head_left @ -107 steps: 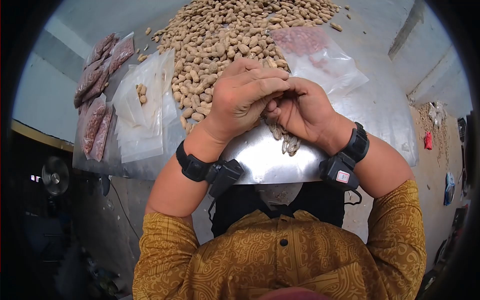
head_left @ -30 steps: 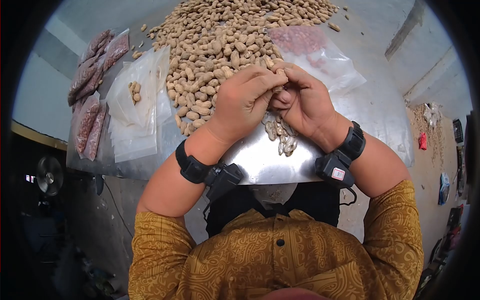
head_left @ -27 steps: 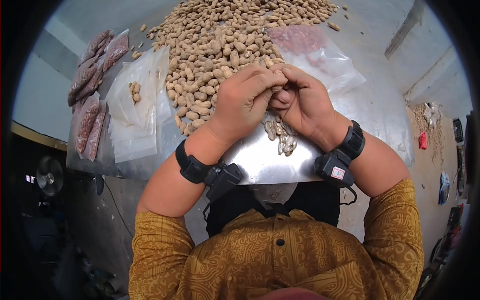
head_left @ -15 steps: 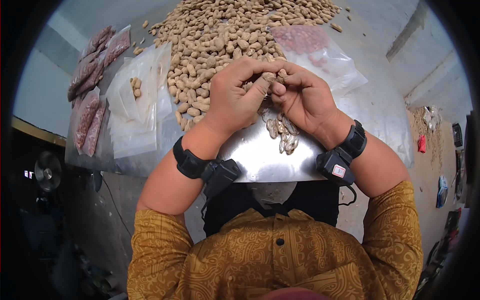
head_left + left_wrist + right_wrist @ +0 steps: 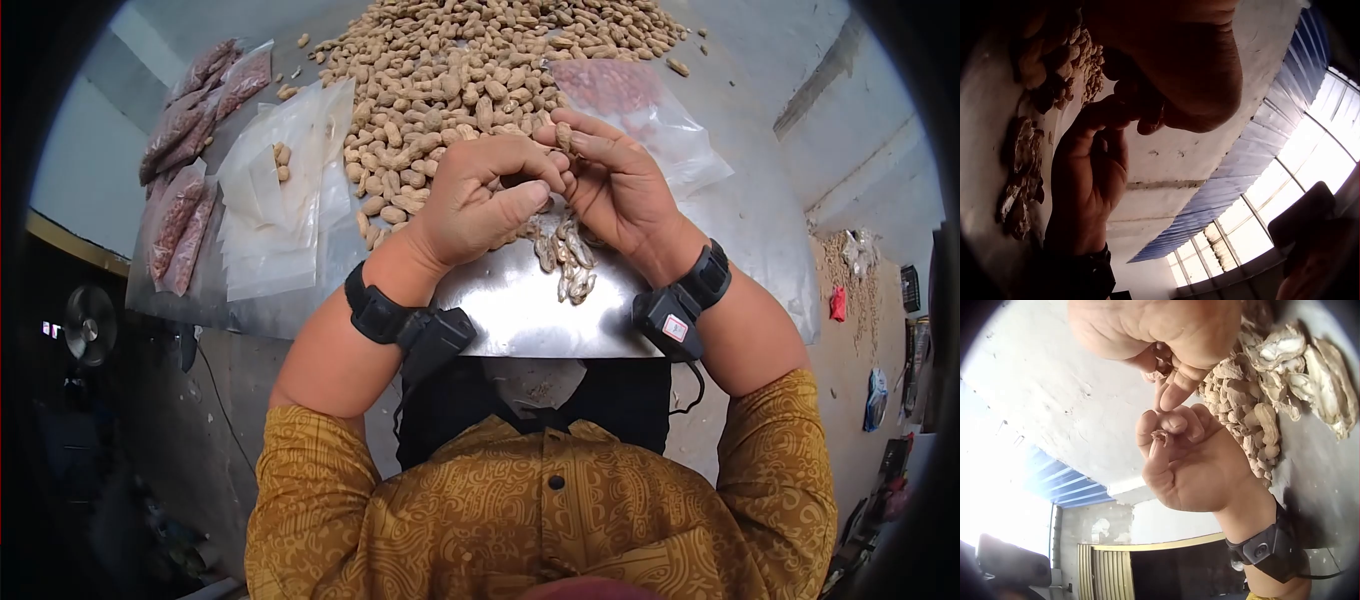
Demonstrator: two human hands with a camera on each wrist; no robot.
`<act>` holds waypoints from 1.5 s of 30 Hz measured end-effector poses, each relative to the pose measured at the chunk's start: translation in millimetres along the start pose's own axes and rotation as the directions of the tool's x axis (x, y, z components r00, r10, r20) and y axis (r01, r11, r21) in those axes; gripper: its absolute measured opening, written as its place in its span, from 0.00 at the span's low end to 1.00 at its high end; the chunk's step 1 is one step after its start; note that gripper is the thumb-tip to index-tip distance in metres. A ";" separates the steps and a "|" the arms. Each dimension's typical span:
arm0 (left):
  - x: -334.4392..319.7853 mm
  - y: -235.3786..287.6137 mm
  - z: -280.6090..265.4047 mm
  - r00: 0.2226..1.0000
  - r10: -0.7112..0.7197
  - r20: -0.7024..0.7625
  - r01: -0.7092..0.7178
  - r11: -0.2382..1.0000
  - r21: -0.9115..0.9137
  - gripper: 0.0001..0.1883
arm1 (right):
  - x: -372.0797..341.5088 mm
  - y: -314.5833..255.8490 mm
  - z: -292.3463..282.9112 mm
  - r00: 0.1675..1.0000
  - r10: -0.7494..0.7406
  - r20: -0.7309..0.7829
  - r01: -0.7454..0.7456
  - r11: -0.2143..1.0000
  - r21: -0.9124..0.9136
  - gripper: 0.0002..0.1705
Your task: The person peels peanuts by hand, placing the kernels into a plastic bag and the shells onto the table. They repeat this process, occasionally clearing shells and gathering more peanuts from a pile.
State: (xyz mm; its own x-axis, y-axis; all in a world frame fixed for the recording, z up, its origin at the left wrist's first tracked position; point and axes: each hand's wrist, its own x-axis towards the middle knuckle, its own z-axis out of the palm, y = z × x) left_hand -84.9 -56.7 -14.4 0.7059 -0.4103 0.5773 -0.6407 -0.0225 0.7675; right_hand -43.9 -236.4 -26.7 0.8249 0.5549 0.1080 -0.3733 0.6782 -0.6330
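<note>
Both hands meet over the near table edge. In the head view the right hand pinches a brown peanut pod between thumb and fingers. Beside it the left hand has bent fingers touching the right fingertips. A small brown shell piece shows at its thumb and index finger in the right wrist view. Reddish bits show between the right fingers there. Opened empty shells lie on the metal table just below the hands. Unshelled peanuts are heaped beyond them.
Flat clear plastic bags lie left of the heap, with a few peanuts on them. Filled bags of reddish kernels are stacked farther left. Another bag with kernels lies right of the heap.
The left thumb has moved down from the fingers, and the pale shell seen by it is no longer visible. The pod in the right hand shows more fully. The view has shifted slightly.
</note>
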 end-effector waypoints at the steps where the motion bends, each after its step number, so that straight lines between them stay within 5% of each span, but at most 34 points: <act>1: 0.3 2.6 4.2 1.000 -0.004 -0.016 0.004 1.000 -0.008 0.09 | 1.8 -0.5 -4.9 1.000 -0.001 0.021 0.001 1.000 0.004 0.16; 6: 3.0 -4.2 15.2 0.950 -0.061 -0.306 0.115 0.980 0.162 0.16 | 4.6 1.2 -12.2 0.999 0.021 0.049 -0.019 0.999 -0.035 0.15; 10: 5.9 -3.9 11.3 0.973 -0.023 -0.232 0.121 0.900 0.419 0.16 | -1.7 4.6 5.6 0.998 0.039 -0.044 -0.044 0.992 -0.119 0.13; 25: 7.7 -8.3 12.3 0.926 -0.089 -0.367 0.204 0.936 0.288 0.10 | 1.6 5.8 -2.2 0.999 0.032 -0.012 -0.033 0.996 -0.079 0.16; 37: 6.6 -7.4 13.7 0.953 -0.027 -0.302 0.153 0.902 0.403 0.10 | -2.1 8.2 -0.5 1.000 -0.016 0.018 0.018 0.989 -0.148 0.22; 40: 6.4 -8.2 13.9 0.941 -0.101 -0.323 0.204 0.931 0.304 0.10 | -0.7 8.3 -1.8 1.000 -0.025 0.013 0.027 0.985 -0.173 0.22; 45: 5.6 -6.9 14.1 0.816 -0.525 -0.239 0.446 0.837 -0.315 0.12 | -3.6 6.7 5.5 0.999 -0.032 -0.025 0.024 0.963 -0.269 0.19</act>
State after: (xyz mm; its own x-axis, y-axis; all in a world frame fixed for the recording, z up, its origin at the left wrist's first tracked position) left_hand -80.8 -71.6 -20.3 0.9853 -0.1049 0.1348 -0.1261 0.0853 0.9883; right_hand -51.7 -231.2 -27.0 0.8468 0.5207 0.1083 -0.2261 0.5367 -0.8129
